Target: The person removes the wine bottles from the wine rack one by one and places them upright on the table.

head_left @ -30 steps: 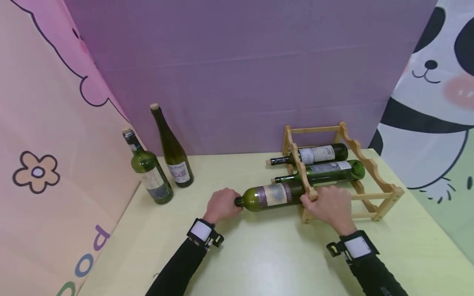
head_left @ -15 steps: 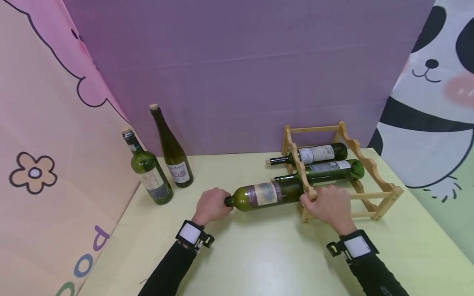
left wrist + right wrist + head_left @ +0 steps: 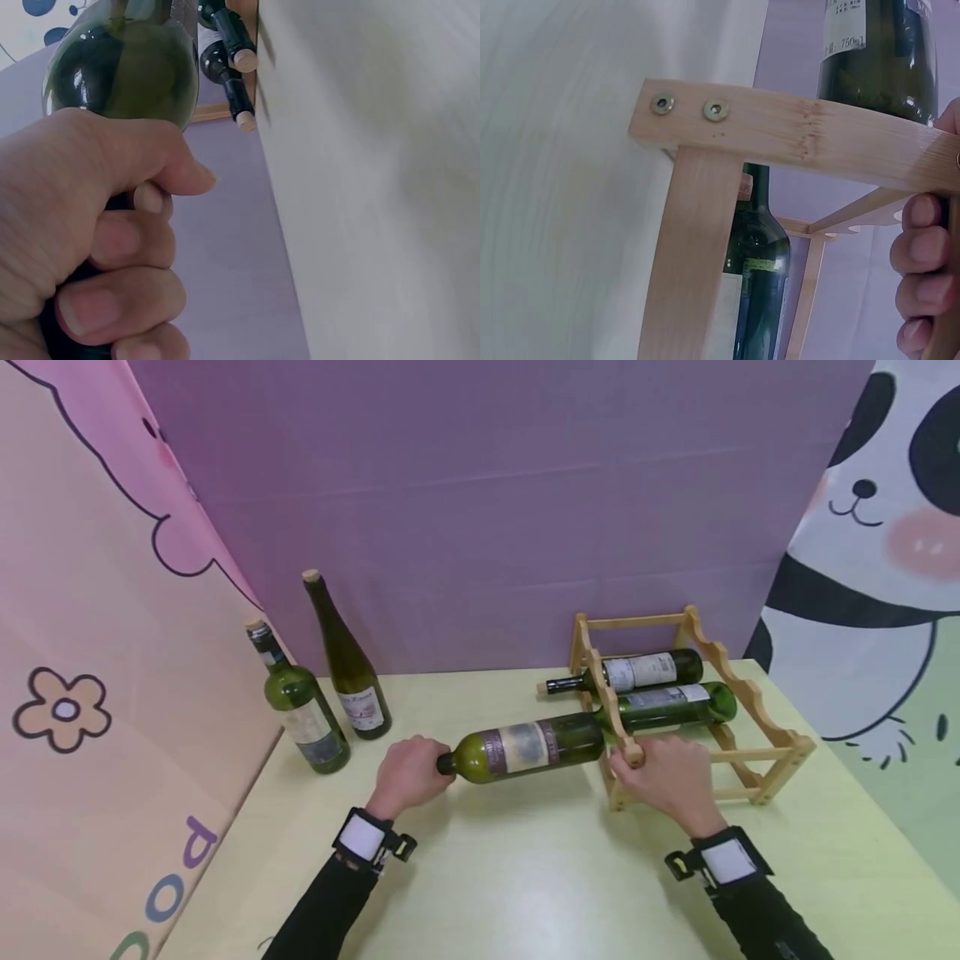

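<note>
My left hand (image 3: pixel 411 777) grips the neck of a green wine bottle (image 3: pixel 528 748), fingers curled round it in the left wrist view. The bottle lies level above the table, its base beside the left side rail of a wooden wine rack (image 3: pixel 780 752). Whether base and rail touch, I cannot tell. At the rack's near left corner my right hand (image 3: pixel 670 781) holds the wood, with curled fingers (image 3: pixel 922 251) showing in the right wrist view. Two other bottles lie in the rack: a dark one (image 3: pixel 651 671) at the back and a green one (image 3: pixel 667 707) before it.
Two corked bottles stand upright at the left: a green bottle (image 3: pixel 307 718) and a taller slim bottle (image 3: pixel 352 672). A purple backdrop (image 3: pixel 465 527) rises behind the pale table (image 3: pixel 510 877). Printed walls flank it on both sides.
My left hand has drawn the bottle leftward, so its base has come out past the rack's side rail and is slightly raised. The right hand has stayed on the rack.
</note>
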A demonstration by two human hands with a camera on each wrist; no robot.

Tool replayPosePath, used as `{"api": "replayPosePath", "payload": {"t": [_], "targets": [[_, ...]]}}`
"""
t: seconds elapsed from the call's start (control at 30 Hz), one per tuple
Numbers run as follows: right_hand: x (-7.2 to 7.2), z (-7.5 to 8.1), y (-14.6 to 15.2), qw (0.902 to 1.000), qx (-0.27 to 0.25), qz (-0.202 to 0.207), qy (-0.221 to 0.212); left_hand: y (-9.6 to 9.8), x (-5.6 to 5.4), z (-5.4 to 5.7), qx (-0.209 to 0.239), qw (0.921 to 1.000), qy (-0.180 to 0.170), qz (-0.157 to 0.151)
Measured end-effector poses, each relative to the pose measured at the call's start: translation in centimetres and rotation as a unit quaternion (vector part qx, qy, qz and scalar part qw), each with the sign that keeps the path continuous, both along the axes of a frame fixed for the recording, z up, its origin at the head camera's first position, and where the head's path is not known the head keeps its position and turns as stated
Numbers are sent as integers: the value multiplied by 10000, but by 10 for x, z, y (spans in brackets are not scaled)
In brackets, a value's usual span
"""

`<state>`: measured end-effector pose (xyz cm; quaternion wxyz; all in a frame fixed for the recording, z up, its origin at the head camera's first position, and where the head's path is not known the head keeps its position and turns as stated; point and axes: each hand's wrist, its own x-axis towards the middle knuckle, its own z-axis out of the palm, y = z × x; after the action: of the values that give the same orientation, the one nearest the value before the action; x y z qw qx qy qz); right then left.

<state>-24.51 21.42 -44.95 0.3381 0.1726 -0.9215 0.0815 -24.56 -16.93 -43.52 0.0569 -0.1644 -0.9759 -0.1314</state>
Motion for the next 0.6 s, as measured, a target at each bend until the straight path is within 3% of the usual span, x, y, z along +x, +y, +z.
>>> {"api": "replayPosePath", "payload": {"t": [0.17, 0.37, 0.6], "targets": [[-1, 1, 2, 9994, -49, 284, 174, -4, 7, 11, -63, 10000, 42, -2], [1, 5, 4, 9948, -766, 523, -422, -8, 13, 18, -36, 10000, 62, 25], [6, 13, -2, 9817, -1236, 1226, -776, -11, 17, 26, -21, 9999, 164, -49]]}}
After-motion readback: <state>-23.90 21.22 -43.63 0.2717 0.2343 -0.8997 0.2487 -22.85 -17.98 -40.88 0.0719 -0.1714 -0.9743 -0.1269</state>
